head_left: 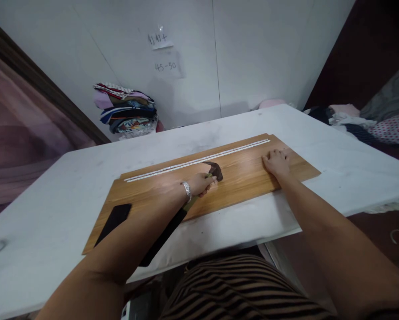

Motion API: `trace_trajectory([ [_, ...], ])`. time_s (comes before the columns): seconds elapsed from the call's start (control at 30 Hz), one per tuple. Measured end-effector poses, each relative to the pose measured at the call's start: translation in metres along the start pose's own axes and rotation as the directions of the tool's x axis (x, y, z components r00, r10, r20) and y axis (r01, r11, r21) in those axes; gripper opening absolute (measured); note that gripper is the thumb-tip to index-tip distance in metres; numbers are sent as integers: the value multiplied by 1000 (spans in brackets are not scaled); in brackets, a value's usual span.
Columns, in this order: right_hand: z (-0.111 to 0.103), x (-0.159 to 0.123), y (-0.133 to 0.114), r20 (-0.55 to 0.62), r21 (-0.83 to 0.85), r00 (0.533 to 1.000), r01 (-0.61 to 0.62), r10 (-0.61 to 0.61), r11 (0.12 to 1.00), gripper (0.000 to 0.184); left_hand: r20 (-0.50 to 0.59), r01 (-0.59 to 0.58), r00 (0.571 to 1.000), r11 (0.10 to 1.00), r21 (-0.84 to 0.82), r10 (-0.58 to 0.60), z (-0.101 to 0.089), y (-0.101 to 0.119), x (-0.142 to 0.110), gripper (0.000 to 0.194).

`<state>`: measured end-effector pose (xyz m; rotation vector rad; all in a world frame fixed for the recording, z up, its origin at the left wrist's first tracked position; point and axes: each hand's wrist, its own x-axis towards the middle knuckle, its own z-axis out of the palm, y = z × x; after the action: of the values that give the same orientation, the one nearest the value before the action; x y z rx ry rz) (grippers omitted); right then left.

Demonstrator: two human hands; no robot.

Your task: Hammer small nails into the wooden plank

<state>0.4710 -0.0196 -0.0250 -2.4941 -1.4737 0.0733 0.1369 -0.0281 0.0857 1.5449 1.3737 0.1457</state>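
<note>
My left hand [199,184], with a silvery bracelet at the wrist, is closed around the neck of a claw hammer [215,171]. The dark metal head lies at or just above a wooden board [242,166], and the black grip slants back beneath my forearm toward the table's front edge. My right hand [277,162] rests on the board's right part with its fingers apart, holding nothing. Two long whitish strips [199,160] run side by side along the board's far side. A flat black rectangular object [114,221] lies on its left end, partly covered by my forearm.
The board lies on a white-covered table [339,164]. A pile of folded cloth [127,109] stands behind its far left edge, by the wall. Handwritten papers [166,66] hang on the wall. More fabric [356,122] lies beyond the right edge, and a pinkish curtain [26,124] hangs at left.
</note>
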Motion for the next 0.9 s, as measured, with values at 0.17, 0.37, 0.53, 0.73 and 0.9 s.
trace_trajectory([
  [0.17, 1, 0, 1, -5, 6, 1000, 6, -6, 1000, 55, -10, 1, 1000, 1000, -27, -1, -1, 1, 1, 26],
  [0.37, 0, 0, 0, -6, 9, 1000, 3, -3, 1000, 55, 4, 15, 1000, 1000, 8, -15, 0, -2, 2, 27],
  [0.53, 0, 0, 0, -2, 1, 1000, 2, -2, 1000, 56, 6, -2, 1000, 1000, -9, 2, -2, -5, 6, 25],
  [0.73, -1, -1, -1, 5, 1, 1000, -4, 4, 1000, 55, -14, 5, 1000, 1000, 20, -4, -3, -3, 5, 24],
  [0.9, 1, 0, 0, -1, -6, 1000, 3, -3, 1000, 57, 10, 20, 1000, 999, 40, -20, -1, -2, 1, 25],
])
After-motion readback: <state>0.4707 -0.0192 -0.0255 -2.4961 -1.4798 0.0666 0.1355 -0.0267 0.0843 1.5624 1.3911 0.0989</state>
